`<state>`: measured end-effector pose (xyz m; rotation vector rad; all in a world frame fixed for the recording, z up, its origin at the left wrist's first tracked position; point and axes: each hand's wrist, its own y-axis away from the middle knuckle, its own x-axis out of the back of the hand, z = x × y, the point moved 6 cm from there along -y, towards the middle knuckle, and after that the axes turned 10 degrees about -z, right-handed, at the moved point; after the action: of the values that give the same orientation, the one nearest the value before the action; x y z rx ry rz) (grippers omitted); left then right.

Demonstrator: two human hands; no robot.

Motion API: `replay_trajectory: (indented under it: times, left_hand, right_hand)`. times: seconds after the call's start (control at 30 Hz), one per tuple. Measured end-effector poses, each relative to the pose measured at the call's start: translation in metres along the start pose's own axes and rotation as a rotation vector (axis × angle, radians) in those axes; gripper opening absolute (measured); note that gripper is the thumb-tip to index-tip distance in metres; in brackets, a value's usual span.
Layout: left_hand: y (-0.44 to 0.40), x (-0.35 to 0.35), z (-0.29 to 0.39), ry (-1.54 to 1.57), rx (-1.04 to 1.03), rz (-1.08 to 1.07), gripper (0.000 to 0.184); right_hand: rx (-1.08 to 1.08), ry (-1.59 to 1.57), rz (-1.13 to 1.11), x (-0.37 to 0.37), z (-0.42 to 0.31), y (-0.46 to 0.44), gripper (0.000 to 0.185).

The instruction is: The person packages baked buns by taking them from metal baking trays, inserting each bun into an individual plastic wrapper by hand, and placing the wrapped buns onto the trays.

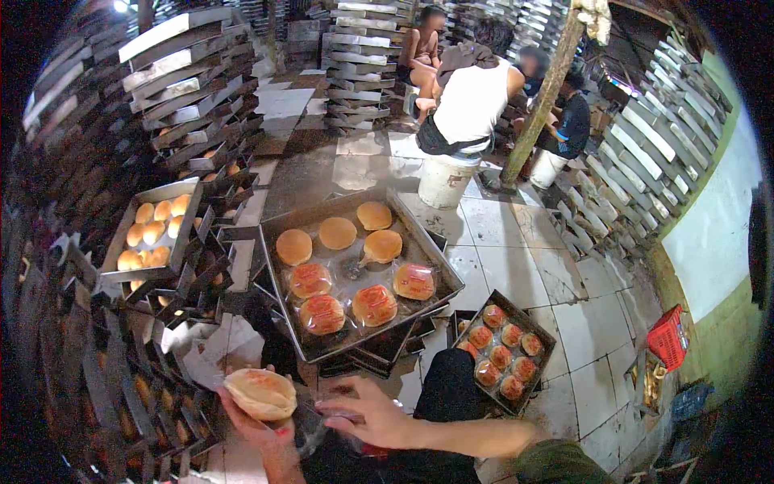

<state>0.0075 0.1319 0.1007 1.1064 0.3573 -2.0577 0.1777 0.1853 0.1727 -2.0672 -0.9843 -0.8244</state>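
Observation:
In my left hand (256,429) is a round bun (262,395), tilted, with red marking on its top and its pale side facing me. My right hand (372,415) is just to the right of it, fingers apart and slightly blurred, pointing toward the bun. Something clear like plastic film lies below and between my hands, though its edges are hard to make out. Ahead of them sits a large metal tray (363,192). Its far half holds plain golden buns (337,233), and its near half holds buns in clear wrappers with red print (375,305).
A smaller tray (538,385) of wrapped buns lies right of my knee. Another tray (110,260) of buns tops a stack at left. Stacked metal trays (361,64) line the room. People sit near a pole (548,89), one on a white bucket (445,181). A red basket (668,339) stands at right.

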Motion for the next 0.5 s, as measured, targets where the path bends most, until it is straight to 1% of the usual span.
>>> replay_trajectory:
  times: [0.03, 0.07, 0.1, 0.17, 0.23, 0.3, 0.33, 0.37, 0.43, 0.47, 0.5]
  left_hand:
    - [0.003, -0.011, -0.003, 0.058, 0.034, -0.075, 0.051]
    - [0.009, -0.020, 0.000, -0.049, -0.091, -0.051, 0.050]
    - [0.010, -0.021, 0.002, -0.051, -0.101, -0.048, 0.050]
    - [0.012, -0.025, -0.003, 0.148, 0.022, -0.101, 0.048]
    - [0.016, -0.020, -0.002, 0.103, -0.007, -0.072, 0.048]
    - [0.022, -0.027, -0.006, 0.117, 0.068, -0.115, 0.047]
    - [0.023, -0.024, -0.007, 0.127, 0.094, -0.101, 0.047]
    - [0.027, -0.027, -0.011, 0.121, 0.090, -0.110, 0.047]
    - [0.037, -0.030, -0.007, -0.120, -0.111, -0.089, 0.046]
    - [0.037, -0.029, -0.008, -0.127, -0.112, -0.098, 0.046]
    - [0.033, -0.022, -0.009, -0.027, -0.047, -0.067, 0.045]
  right_hand:
    - [-0.094, -0.365, -0.203, -0.020, 0.018, 0.000, 0.028]
    - [-0.185, -0.732, -0.409, -0.041, 0.028, 0.005, 0.027]
    - [-0.176, -0.735, -0.414, -0.046, 0.032, 0.008, 0.027]
    - [-0.344, -1.307, -0.397, -0.059, 0.042, 0.017, 0.027]
    - [-0.300, -1.283, -0.441, -0.046, 0.036, 0.016, 0.026]
    - [-0.044, -0.637, -0.400, -0.018, 0.018, 0.015, 0.027]
    - [0.197, -0.407, -0.269, -0.018, 0.013, 0.020, 0.027]
    - [0.203, -0.407, -0.259, -0.018, 0.011, 0.023, 0.027]
    - [0.111, 0.082, -0.465, -0.031, 0.011, 0.032, 0.030]
    - [0.045, -0.031, -0.639, -0.040, 0.010, 0.037, 0.033]
    - [0.118, -0.144, -0.918, -0.044, -0.006, 0.051, 0.030]
